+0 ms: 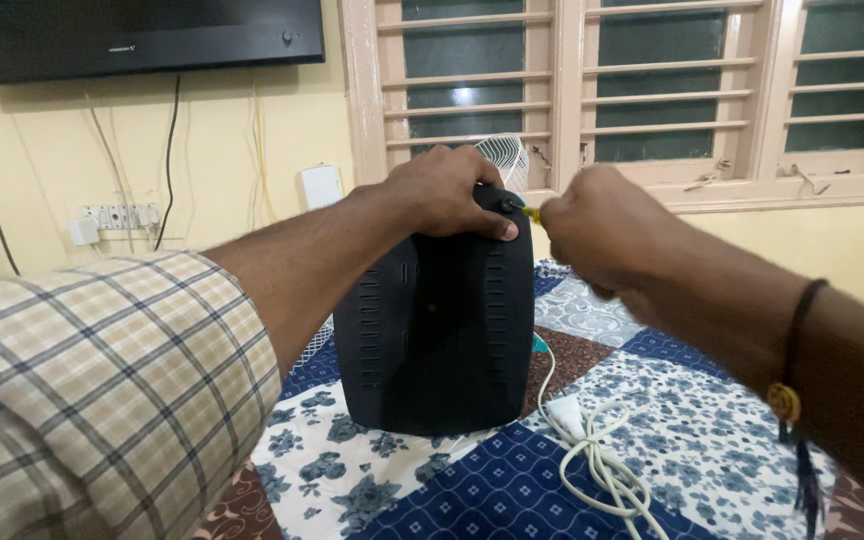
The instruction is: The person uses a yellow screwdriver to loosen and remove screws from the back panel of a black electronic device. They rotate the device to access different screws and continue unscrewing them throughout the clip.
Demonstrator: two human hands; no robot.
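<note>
At the far left a checked sleeve (pixel 102 390) fills the lower corner, with a switch panel (pixel 117 216) on the yellow wall behind it and a dark screen (pixel 132 35) mounted above. From the sleeve the forearm runs up and right to the left hand (pixel 447 190), which lies over the top edge of a black casing (pixel 437 330). Its fingers (pixel 497 228) are curled down over that top, thumb tip pressed on the upper right corner, so the hand grips the casing and holds it upright.

The casing stands on a bed (pixel 492 490) covered in a blue and white flowered patchwork. It is dark, rounded at the corners, with 2 columns of vent slots down its sides. A white fan grille (pixel 502 155) shows just behind it.

At the casing's upper right corner sits a small black knob or screw point. A screwdriver (pixel 530 213) with a yellow shaft meets that spot. The right hand (pixel 602 230) is closed in a fist around the handle, which is hidden inside the fingers. A dark cord band circles the right wrist.

A white cable (pixel 602 460) lies coiled on the bed right of the casing's foot. A barred window (pixel 652 90) spans the wall behind.
</note>
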